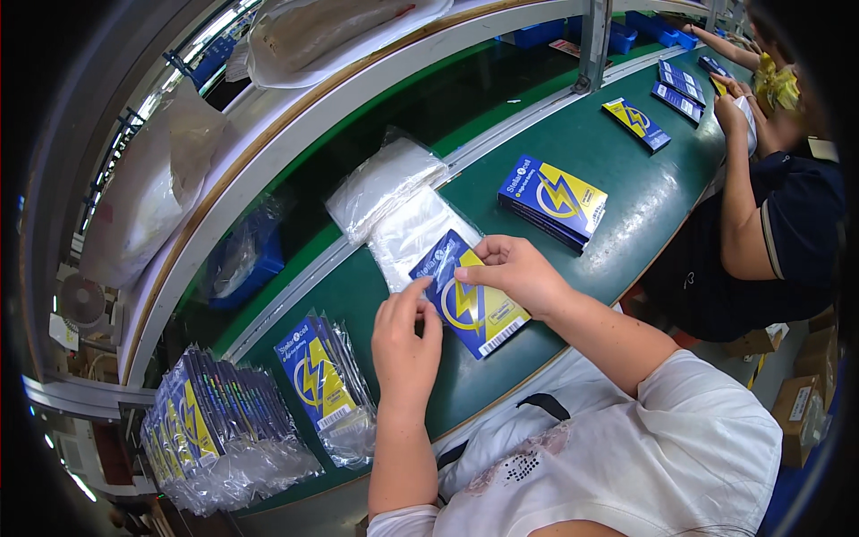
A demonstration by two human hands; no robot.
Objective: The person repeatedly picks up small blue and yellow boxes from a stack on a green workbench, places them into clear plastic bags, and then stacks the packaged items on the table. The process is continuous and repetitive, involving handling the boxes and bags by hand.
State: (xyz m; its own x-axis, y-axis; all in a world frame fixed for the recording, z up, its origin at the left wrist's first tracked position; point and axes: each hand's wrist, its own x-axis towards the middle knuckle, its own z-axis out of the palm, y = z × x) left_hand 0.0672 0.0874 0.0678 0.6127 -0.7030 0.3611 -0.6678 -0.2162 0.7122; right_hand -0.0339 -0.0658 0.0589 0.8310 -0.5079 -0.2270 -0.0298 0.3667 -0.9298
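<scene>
A flat blue-and-yellow battery box (484, 315) with a lightning-bolt print is held tilted above the green bench. My right hand (521, 276) grips its upper right side, thumb on the front face. At its left edge, the fingers of my left hand (407, 340) are closed on the box. Just beyond lies a pile of clear plastic bags (394, 192), partly hidden by the box. Whether a bag covers the box's top end, I cannot tell. A stack of similar boxes (559, 201) stands to the right, without bags.
Bagged boxes lie in a small pile (324, 380) and a long row (215, 421) at the left. A metal rail and post (592, 45) edge the green bench (501, 143). Further right, a co-worker (761, 224) handles boxes near loose ones (637, 123). A shelf (259, 125) curves overhead.
</scene>
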